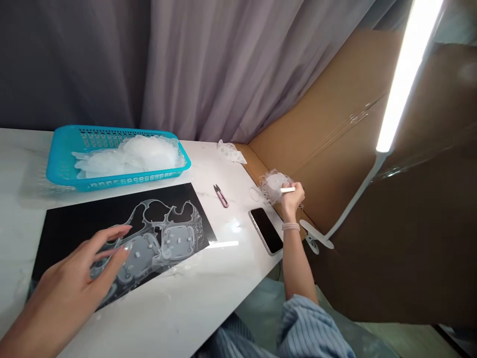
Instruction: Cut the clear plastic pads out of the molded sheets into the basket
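My left hand (74,278) reaches over a black mat (74,223), its thumb and index finger stretched out and apart. Under and beside those fingers lies a translucent moulded plastic piece (179,241) with rounded panels and looping, ragged edges. My right hand (292,201) is at the table's right edge, closed around a short white pen-like stick (287,190); its working end cannot be made out. Just behind that hand sits a tangled heap of clear plastic scraps (274,183). Between the mat and the phone lie small pink-handled thread snips (221,196), touched by neither hand.
A blue plastic basket (115,183) at the back left holds white translucent pieces (149,153). A phone (266,230) lies by the right edge. A crumpled whitish piece (231,151) is near the curtain (208,69). A clip-on lamp (406,74) and cardboard wall (320,114) stand at right.
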A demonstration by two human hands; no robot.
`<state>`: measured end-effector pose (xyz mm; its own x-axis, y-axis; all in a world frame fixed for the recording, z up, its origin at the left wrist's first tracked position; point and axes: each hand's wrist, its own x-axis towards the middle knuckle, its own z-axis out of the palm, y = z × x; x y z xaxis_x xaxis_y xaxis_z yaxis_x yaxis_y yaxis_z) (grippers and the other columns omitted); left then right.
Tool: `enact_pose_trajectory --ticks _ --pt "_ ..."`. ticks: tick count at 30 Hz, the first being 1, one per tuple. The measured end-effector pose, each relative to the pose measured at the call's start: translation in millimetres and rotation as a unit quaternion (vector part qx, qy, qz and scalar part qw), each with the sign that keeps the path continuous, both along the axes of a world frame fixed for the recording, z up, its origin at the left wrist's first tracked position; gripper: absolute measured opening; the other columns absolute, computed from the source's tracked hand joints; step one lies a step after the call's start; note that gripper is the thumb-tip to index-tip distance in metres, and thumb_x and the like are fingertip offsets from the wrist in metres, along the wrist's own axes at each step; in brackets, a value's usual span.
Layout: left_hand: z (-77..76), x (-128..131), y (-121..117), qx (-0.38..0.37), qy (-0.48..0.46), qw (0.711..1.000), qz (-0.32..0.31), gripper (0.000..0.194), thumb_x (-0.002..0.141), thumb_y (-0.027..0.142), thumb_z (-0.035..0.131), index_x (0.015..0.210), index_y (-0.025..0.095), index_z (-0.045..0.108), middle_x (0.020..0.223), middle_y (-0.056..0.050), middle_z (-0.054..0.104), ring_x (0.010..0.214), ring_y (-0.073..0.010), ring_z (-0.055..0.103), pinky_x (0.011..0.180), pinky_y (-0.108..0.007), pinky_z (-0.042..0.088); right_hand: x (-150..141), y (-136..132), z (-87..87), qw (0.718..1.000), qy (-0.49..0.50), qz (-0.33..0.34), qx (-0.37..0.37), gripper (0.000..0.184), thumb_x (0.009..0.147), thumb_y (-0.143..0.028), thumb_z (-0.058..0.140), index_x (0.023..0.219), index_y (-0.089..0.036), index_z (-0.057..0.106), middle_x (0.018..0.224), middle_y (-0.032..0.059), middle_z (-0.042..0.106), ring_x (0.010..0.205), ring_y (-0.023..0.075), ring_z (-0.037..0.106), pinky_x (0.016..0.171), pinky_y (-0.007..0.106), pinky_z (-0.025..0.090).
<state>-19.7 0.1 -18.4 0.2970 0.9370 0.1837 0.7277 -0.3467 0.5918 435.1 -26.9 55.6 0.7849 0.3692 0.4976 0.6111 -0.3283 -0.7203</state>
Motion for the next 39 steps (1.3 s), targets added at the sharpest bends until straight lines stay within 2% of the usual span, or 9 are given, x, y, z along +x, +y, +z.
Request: enact_pose_trajectory --ticks 2,5,9,13,19,24,32,36,39 --pt "-4.0 -1 4 -0.004 0.043 0.998 0.038 0.034 0.097 0.044 0.038 0.127 0.038 0.052 0.115 0.0 0.07 0.098 -0.0265 0.071 0.062 -0.033 0.058 25 -1 -6.7 1.0 -0.006 -0.022 -0.021 0.021 0.075 -0.03 0.056 0.065 -0.025 0.038 0.07 0.0048 0.058 0.077 0.0227 0.055 0.076 0.038 0.043" --pt "-14.6 -3 10 0.045 0.078 0.996 0.02 0.035 0.097 0.037 0.038 0.127 0.029 0.053 0.124 -0.005 0.066 0.117 -0.0297 0.061 0.087 -0.043 0.056 21 -12 -25.7 0.998 -0.017 -0.002 -0.058 0.019 0.073 -0.031 0.056 0.066 -0.025 0.039 0.072 0.007 0.062 0.077 0.0241 0.056 0.076 0.039 0.041" --pt "-23.3 -4 13 0.1 0.139 0.985 0.005 0.04 0.095 0.029 0.041 0.13 0.016 0.054 0.126 -0.012 0.064 0.119 -0.0318 0.056 0.098 -0.045 0.049 -42 -22 -49.9 0.984 -0.023 0.129 -0.119 0.026 0.08 -0.039 0.058 0.068 -0.024 0.041 0.086 0.0092 0.07 0.08 0.0232 0.061 0.075 0.034 0.041" --pt "-19.4 0 9 0.086 0.209 0.974 0.031 0.04 0.095 0.026 0.043 0.131 0.015 0.056 0.119 -0.014 0.063 0.109 -0.0329 0.058 0.086 -0.044 0.05 -121 -9 -65.3 0.904 0.012 0.348 -0.248 0.027 0.084 -0.044 0.059 0.075 -0.025 0.042 0.084 0.0049 0.071 0.072 0.0212 0.063 0.068 0.031 0.041" --pt "-6.7 3 4 0.027 0.233 0.97 0.061 0.032 0.095 0.029 0.049 0.12 0.015 0.062 0.105 -0.014 0.062 0.099 -0.0323 0.057 0.08 -0.042 0.045 -188 7 -86.1 0.862 -0.021 0.426 -0.275 0.017 0.081 -0.031 0.055 0.078 -0.025 0.039 0.081 0.0023 0.063 0.072 0.0208 0.056 0.066 0.031 0.041" --pt "-3.8 1 7 -0.036 0.174 0.982 0.058 0.017 0.094 0.024 0.052 0.101 0.013 0.063 0.098 -0.013 0.064 0.101 -0.0322 0.056 0.083 -0.042 0.043 -180 18 -79.9 0.86 -0.075 0.437 -0.253 0.013 0.079 -0.022 0.046 0.075 -0.025 0.035 0.067 -0.0012 0.056 0.059 0.0177 0.049 0.059 0.029 0.037" --pt "-6.3 4 13 -0.044 0.077 0.992 0.084 0.021 0.097 0.016 0.041 0.089 0.016 0.06 0.094 -0.01 0.066 0.091 -0.0247 0.063 0.075 -0.036 0.045 -151 117 -46.4 0.882 -0.192 0.397 -0.169 0.009 0.085 -0.03 0.049 0.084 -0.023 0.045 0.091 0.0113 0.064 0.082 0.0248 0.058 0.077 0.04 0.043" --pt "-1.1 -9 17 -0.036 0.06 0.992 0.102 0.017 0.098 0.016 0.041 0.102 0.015 0.058 0.096 -0.009 0.066 0.084 -0.021 0.065 0.065 -0.031 0.046 -191 90 -42.4 0.89 -0.071 0.434 -0.12 0.029 0.099 -0.048 0.036 0.095 -0.022 0.047 0.1 0.0118 0.066 0.09 0.023 0.064 0.078 0.038 0.05" --pt "2.7 -20 12 0.032 0.083 0.993 0.081 0.02 0.096 0.012 0.044 0.11 0.012 0.058 0.106 -0.013 0.065 0.099 -0.0247 0.063 0.076 -0.033 0.049 -232 45 -48.2 0.814 0.13 0.546 -0.151 0.047 0.102 -0.055 0.018 0.11 -0.023 0.052 0.09 0.0059 0.065 0.079 0.0196 0.067 0.068 0.034 0.054"
